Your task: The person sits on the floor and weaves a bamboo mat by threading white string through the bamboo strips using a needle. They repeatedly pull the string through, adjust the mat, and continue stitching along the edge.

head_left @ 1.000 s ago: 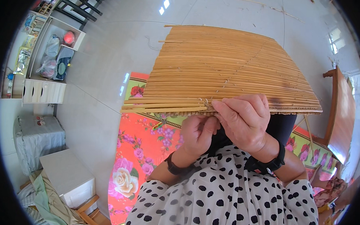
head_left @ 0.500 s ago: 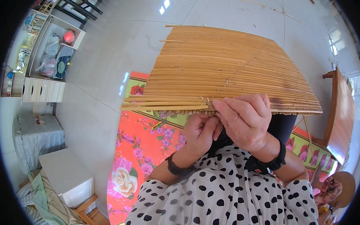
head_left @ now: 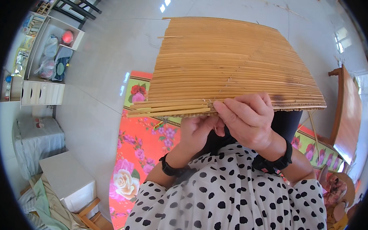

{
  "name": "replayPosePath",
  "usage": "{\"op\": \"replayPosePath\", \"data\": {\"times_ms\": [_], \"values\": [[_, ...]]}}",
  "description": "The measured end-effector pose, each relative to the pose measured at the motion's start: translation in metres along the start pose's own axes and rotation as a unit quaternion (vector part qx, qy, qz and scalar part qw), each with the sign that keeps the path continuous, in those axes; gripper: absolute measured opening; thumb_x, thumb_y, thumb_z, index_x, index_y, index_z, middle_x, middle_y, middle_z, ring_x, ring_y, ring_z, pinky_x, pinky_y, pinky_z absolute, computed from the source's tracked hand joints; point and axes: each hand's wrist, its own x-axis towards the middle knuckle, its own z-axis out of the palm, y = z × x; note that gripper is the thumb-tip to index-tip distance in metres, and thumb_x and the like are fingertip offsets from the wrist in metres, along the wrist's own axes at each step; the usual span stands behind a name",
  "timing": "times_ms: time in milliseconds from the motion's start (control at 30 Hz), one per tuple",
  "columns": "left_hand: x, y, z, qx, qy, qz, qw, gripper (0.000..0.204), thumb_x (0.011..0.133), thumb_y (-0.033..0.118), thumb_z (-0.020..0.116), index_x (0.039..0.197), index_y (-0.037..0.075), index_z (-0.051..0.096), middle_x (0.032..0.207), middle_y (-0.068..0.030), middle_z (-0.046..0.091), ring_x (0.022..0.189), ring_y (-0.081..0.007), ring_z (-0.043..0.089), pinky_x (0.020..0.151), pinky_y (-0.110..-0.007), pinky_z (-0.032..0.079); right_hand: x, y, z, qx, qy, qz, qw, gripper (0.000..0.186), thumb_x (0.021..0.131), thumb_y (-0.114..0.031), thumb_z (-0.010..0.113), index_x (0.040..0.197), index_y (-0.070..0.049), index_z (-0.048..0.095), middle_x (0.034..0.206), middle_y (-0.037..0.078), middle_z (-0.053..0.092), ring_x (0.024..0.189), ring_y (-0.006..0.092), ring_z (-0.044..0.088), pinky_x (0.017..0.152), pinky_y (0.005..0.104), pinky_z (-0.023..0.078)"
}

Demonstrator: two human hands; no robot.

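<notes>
A large mat of thin tan reed strips point(head_left: 235, 59) tilts up in front of my lap, with rows of small ties across it. At its near edge several loose strip ends point(head_left: 167, 110) stick out to the left. My right hand point(head_left: 249, 120) pinches that edge beside a tie; any cord between its fingertips is too small to make out. Just below and to the left, my left hand point(head_left: 197, 132) is closed at the underside of the same edge, thumb and forefinger drawn together. Its other fingers are partly hidden by the mat.
A red floral cloth point(head_left: 125, 182) lies under me, a small yellow-green tool point(head_left: 161, 124) on it. At the right stand a wooden panel point(head_left: 348, 114) and thin sticks point(head_left: 314, 129). Another person point(head_left: 338, 191) sits at the lower right. Left are shelves point(head_left: 43, 92) and a white box point(head_left: 68, 175).
The mat has shifted slightly up and left in view, its far edge higher. My left hand has moved a little left, away from the right hand, which keeps its pinch at the edge.
</notes>
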Motion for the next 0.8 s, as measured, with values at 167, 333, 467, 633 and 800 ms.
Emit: {"op": "replayPosePath", "data": {"times_ms": [167, 333, 467, 633, 800], "values": [[-0.006, 0.001, 0.000, -0.073, 0.026, -0.047, 0.996, 0.021, 0.101, 0.000, 0.056, 0.120, -0.005, 0.063, 0.099, -0.0133, 0.071, 0.076, -0.0195, 0.070, 0.069, -0.028, 0.057, -0.009, 0.002, -0.004, 0.009, -0.020, -0.017, 1.000, 0.055, 0.054, -0.016, 0.073, 0.108, -0.007, 0.077, 0.106, -0.003, 0.065, 0.082, 0.0151, 0.062, 0.065, 0.0314, 0.040], [-0.033, 0.026, -0.033, 0.437, -0.086, -0.018, 0.895, 0.044, 0.098, 0.005, 0.065, 0.139, -0.004, 0.053, 0.134, -0.0196, 0.061, 0.114, -0.0330, 0.064, 0.099, -0.038, 0.052, -0.030, 0.020, -0.016, -0.015, -0.026, -0.046, 0.998, 0.045, 0.061, -0.012, 0.073, 0.105, -0.006, 0.078, 0.106, 0.000, 0.068, 0.085, 0.0186, 0.065, 0.067, 0.0319, 0.043], [-0.063, 0.118, -0.032, 0.586, -0.231, 0.009, 0.777, 0.056, 0.084, 0.013, 0.080, 0.136, 0.006, 0.061, 0.132, -0.0165, 0.064, 0.110, -0.0350, 0.065, 0.090, -0.042, 0.054, -0.050, 0.025, -0.032, -0.027, -0.017, -0.018, 0.999, 0.040, 0.065, -0.009, 0.073, 0.105, -0.006, 0.078, 0.105, 0.001, 0.070, 0.088, 0.0201, 0.066, 0.068, 0.0335, 0.044], [-0.038, 0.195, -0.037, 0.520, -0.319, 0.039, 0.791, 0.046, 0.082, 0.014, 0.080, 0.126, 0.007, 0.068, 0.120, -0.0149, 0.070, 0.092, -0.0304, 0.070, 0.079, -0.039, 0.056, -0.076, 0.018, -0.037, -0.030, -0.035, -0.022, 0.999, 0.036, 0.069, -0.008, 0.073, 0.104, -0.005, 0.078, 0.108, 0.003, 0.070, 0.092, 0.0207, 0.066, 0.069, 0.0350, 0.043], [0.038, 0.147, 0.013, 0.516, -0.344, 0.124, 0.775, 0.029, 0.087, 0.012, 0.074, 0.116, 0.005, 0.069, 0.110, -0.0119, 0.068, 0.087, -0.0325, 0.068, 0.073, -0.040, 0.054, -0.090, 0.013, -0.044, -0.031, -0.027, -0.005, 0.999, 0.035, 0.069, -0.010, 0.073, 0.104, -0.005, 0.077, 0.108, 0.003, 0.070, 0.096, 0.0214, 0.066, 0.071, 0.0349, 0.044]]}}
